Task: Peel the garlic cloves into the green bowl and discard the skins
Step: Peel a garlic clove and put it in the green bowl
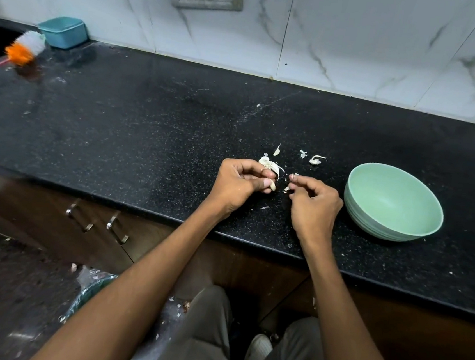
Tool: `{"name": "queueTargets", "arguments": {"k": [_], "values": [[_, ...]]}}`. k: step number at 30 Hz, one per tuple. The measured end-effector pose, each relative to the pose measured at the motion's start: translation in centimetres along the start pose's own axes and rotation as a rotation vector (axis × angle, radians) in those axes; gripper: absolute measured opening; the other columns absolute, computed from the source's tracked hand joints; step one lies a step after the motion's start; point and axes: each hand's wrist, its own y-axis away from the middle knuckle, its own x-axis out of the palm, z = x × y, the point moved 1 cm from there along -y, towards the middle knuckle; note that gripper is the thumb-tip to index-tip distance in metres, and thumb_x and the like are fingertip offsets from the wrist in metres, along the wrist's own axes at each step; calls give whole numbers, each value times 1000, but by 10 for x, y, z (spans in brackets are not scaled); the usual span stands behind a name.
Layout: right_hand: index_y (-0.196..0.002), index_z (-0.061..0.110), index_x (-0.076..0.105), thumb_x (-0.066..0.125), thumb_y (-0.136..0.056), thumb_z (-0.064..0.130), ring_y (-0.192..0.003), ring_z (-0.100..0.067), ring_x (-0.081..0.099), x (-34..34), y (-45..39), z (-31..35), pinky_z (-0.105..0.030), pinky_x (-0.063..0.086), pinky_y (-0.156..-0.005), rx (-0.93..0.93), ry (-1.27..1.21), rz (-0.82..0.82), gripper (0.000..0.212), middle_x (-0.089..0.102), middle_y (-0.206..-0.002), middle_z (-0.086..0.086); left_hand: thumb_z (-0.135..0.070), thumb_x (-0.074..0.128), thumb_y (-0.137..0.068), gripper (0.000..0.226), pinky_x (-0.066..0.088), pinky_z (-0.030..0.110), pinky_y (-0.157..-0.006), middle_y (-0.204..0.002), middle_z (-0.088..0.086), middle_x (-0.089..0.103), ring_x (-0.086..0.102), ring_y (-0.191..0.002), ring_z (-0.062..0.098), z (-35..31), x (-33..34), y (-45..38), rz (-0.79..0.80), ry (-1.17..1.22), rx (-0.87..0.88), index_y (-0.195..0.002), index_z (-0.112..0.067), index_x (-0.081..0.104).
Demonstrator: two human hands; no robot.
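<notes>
Black speckled stone countertop (153, 130) stretching wide, round pale-green plastic bowl (393, 202) sitting at the right, near the hands but apart from them. Left hand (238, 185) curled over the counter, thumb and fingers pinching a small pale garlic clove (272, 185) that pokes out at the fingertips, papery white skin (267, 163) fanning out just behind the knuckles. Right hand (313, 202) just beside it, fingers bent, thumb and forefinger nipping a tiny scrap of peeled skin (293, 176), more loose white skin flakes (316, 159) scattered on the counter beyond both hands.
</notes>
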Motion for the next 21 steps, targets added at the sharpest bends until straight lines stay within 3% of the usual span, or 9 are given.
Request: {"name": "queueTargets", "arguments": {"k": [2,6,12,21], "values": [[-96,15,82,65,-86,4,-83,-9,74,0,0,0,-27,59,-86,-5,-13,-15,22,78,-91,3,19,70,-81,18,62,26,-74,-82,11,75,73,-70,19,1,-1,0,-4,-2,-1,-85,1,72],[-94,12,83,76,-84,10,-59,3,64,-2,3,1,-14,52,-66,-76,18,-46,13,72,-71,11,17,71,-81,19,62,27,-75,-82,9,76,73,-70,21,2,-2,-1,-9,-8,-6,-85,-1,73],[-92,13,83,76,-83,14,-54,-2,61,-1,5,-1,-25,56,-64,-115,1,-71,12,73,-68,8,17,70,-82,17,62,28,-76,-83,12,75,73,-74,23,2,-1,-1,-13,11,-11,-85,0,73],[-72,12,80,83,-78,10,-47,-8,63,1,6,1,-12,44,-50,-141,-2,-103,8,70,-58,4,18,71,-82,19,62,28,-75,-81,9,75,73,-72,21,2,-1,-1,-9,13,-6,-84,-1,73]]}}
